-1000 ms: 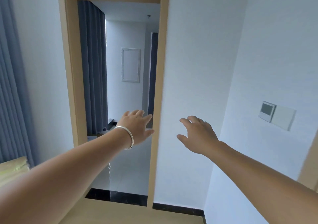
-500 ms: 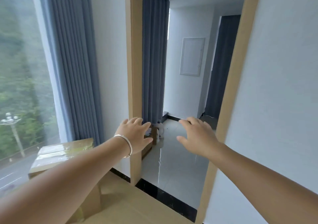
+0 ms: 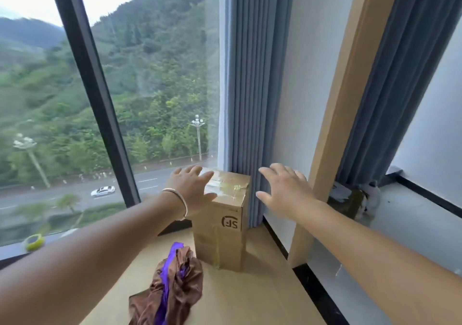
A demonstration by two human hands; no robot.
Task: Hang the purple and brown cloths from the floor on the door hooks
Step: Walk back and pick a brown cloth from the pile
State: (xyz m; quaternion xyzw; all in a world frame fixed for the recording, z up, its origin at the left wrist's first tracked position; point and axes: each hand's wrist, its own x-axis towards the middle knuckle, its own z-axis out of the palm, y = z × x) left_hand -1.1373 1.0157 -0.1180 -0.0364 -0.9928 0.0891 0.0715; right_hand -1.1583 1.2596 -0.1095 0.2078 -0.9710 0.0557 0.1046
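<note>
Out in front at about waist height, both hands are empty: left hand [image 3: 192, 191] with fingers spread and palm down, in line with the taped top of the cardboard box [image 3: 222, 221], contact or hover I can't tell; right hand [image 3: 285, 189] likewise splayed, in the air in front of the curtain [image 3: 246, 74] and the wooden door frame [image 3: 332, 114], gripping nothing. A silver bangle [image 3: 176, 201] sits on the left wrist. My read: arms are out for balance or as a lead-in to a reach, not a grasp, since neither hand is near the target. The target is lower and closer: brown cloth [image 3: 172, 289] and purple cloth [image 3: 167, 278] lie bunched together in one heap on the tan floor [image 3: 250, 297], purple showing as a strip through the brown folds, heap just beside the box's base and touching neither hand. They're tangled, so expect to separate them after the pick. No door hooks in view; judging by the frame on the right, the door is off that way. Readable text: only the "SF" courier logo printed on the box's near face, upside down from here, so the box likely stands inverted. A small yellow-green object [image 3: 33, 241] on the window sill [image 3: 15, 249], too blurred to identify.
</note>
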